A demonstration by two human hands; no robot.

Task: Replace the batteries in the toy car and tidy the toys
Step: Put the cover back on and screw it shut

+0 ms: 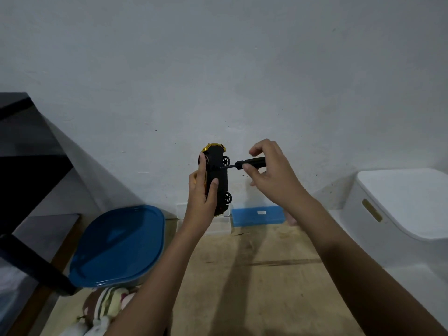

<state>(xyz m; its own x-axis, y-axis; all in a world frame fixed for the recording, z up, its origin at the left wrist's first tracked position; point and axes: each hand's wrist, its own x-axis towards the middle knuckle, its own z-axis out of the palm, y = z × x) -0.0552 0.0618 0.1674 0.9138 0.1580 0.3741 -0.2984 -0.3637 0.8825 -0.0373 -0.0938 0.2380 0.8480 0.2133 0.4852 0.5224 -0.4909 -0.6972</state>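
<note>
Gripped on end at frame centre by the left hand (202, 190), the car (218, 180) shows its matte black underside; the right hand (271, 175) pinches a slim black screwdriver (244, 163), tip touching it.

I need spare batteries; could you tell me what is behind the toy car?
A clear box by the wall, beside a blue box; the left hand and car hide much of it.

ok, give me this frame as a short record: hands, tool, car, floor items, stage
left hand: left hand grips the toy car, held on end in the air
car: yellow body, black underside turned toward the right hand
right hand: right hand pinches the screwdriver
tool contact: tip on the car's underside
floor, left: blue-lidded container, plush toy
floor, by wall: clear box, blue box
floor, right: white bin
stage: working an underside screw, likely; no batteries visible
</note>
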